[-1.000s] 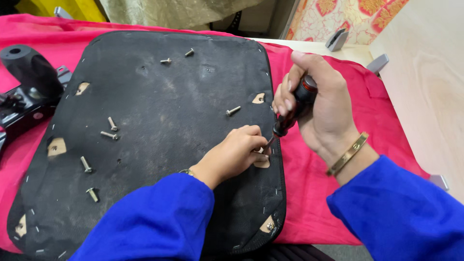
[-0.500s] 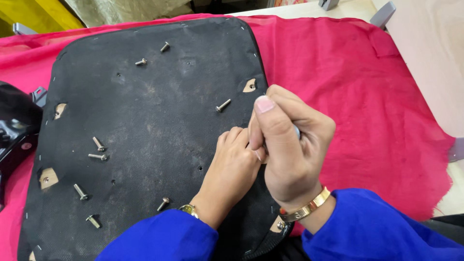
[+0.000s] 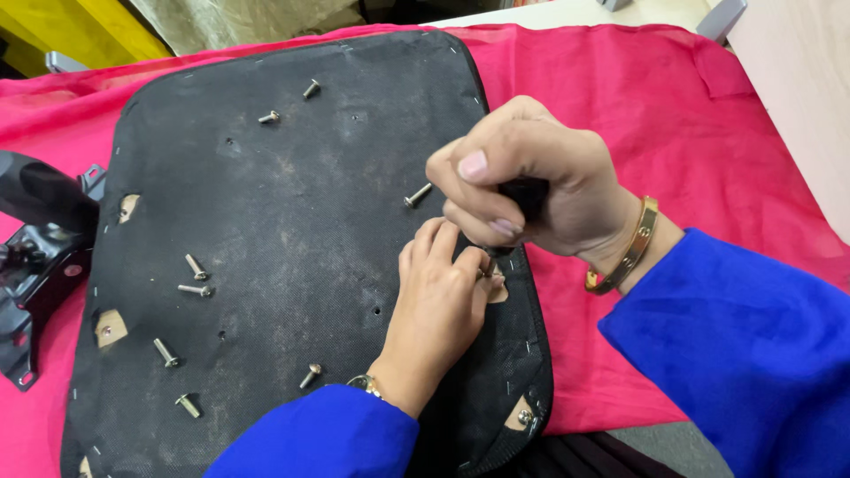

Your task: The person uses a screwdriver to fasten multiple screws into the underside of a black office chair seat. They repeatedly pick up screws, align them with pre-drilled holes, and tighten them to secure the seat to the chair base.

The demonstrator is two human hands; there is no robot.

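At 9 o'clock a black metal bracket (image 3: 35,265) lies on the red cloth (image 3: 708,133) that covers the surface; half a second ago only its corner showed, so the view has slid right and come closer. The black seat pad (image 3: 292,239) fills the middle, underside up, its fabric dusty and stapled round the edge, with small cut-outs baring wood; loose screws lie on it as before: two (image 3: 288,102) at 11 o'clock, two (image 3: 195,276) at 9 o'clock, three (image 3: 177,376) at 7 o'clock, one (image 3: 417,195) just above centre.

The left hand (image 3: 438,305), at 6 o'clock of centre, rests on the pad with fingertips pinched narrow about a small screw (image 3: 489,268) at a cut-out near the pad's right edge; it has kept that spot. The right hand (image 3: 531,190) has lifted and turned since the earlier frame; before it lay low against the left hand and hid the tool; now it sits above, at 1 o'clock of the left hand, fist closed round a dark screwdriver handle (image 3: 529,195), the shaft pointing down to the screw. A gold bangle (image 3: 630,248) rings the right wrist; both sleeves are blue.
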